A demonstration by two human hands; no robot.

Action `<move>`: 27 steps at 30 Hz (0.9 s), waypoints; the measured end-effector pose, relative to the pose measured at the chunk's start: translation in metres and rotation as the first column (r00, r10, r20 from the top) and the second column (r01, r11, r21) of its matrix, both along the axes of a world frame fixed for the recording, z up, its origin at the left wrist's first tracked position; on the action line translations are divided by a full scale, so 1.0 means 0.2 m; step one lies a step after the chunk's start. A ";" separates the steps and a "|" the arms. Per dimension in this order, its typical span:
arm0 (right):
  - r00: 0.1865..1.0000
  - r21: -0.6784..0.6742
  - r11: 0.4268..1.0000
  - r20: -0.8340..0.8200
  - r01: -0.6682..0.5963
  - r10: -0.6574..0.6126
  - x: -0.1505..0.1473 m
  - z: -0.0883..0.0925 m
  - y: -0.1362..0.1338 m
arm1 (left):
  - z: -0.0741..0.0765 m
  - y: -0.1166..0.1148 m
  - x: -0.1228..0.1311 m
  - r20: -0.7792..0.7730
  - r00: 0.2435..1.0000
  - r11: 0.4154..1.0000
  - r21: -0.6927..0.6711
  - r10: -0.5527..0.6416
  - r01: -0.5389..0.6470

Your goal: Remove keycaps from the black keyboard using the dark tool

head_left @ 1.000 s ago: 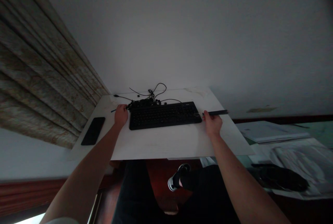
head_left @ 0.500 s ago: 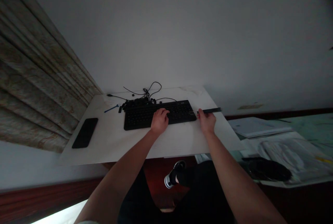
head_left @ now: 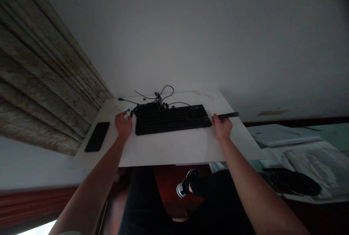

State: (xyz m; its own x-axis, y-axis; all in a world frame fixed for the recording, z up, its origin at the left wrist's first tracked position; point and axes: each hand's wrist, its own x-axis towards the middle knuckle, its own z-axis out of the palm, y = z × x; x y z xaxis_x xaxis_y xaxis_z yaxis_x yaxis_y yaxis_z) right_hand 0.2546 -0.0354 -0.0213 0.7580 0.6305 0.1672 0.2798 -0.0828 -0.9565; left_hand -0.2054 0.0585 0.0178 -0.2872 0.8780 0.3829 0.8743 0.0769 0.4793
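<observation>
A black keyboard lies on the white table, with loose black keycaps heaped along its back left edge. My right hand grips a slim black keycap puller just off the keyboard's right end. The puller's wire end reaches over the rightmost keys, and its bristled end points right. Left of the keyboard, my left hand has its fingers closed over a thin blue tool. Only the tool's flared tip shows beyond the fingers; the rest is hidden.
A black phone lies at the table's left side. Behind the keyboard a black cable loops toward the wall. A curtain hangs at the left. Papers and a dark bundle lie on a lower surface at the right.
My left hand has left the keyboard keys and moved left to the blue tool. My right hand still holds the keycap puller by the keyboard's right end. The view has shifted slightly.
</observation>
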 end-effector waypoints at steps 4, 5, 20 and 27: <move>0.999 -0.021 0.999 0.015 0.033 -0.033 -0.02 0.04 -0.01 | -0.01 0.02 -0.11 0.079 0.997 0.988 -0.150 -0.026 0.038; 0.999 -0.026 0.999 0.027 0.035 -0.034 -0.02 0.04 -0.01 | -0.02 0.03 -0.11 0.086 0.995 0.983 -0.177 -0.044 0.059; 0.997 -0.056 0.997 0.064 0.047 -0.043 -0.05 0.09 -0.03 | 0.10 0.12 -0.01 -0.129 0.991 0.911 -0.407 0.018 -0.070; 0.995 -0.071 0.997 0.095 0.043 -0.037 -0.03 0.07 -0.02 | 0.12 0.13 -0.03 -0.209 0.977 0.907 -0.418 -0.031 -0.061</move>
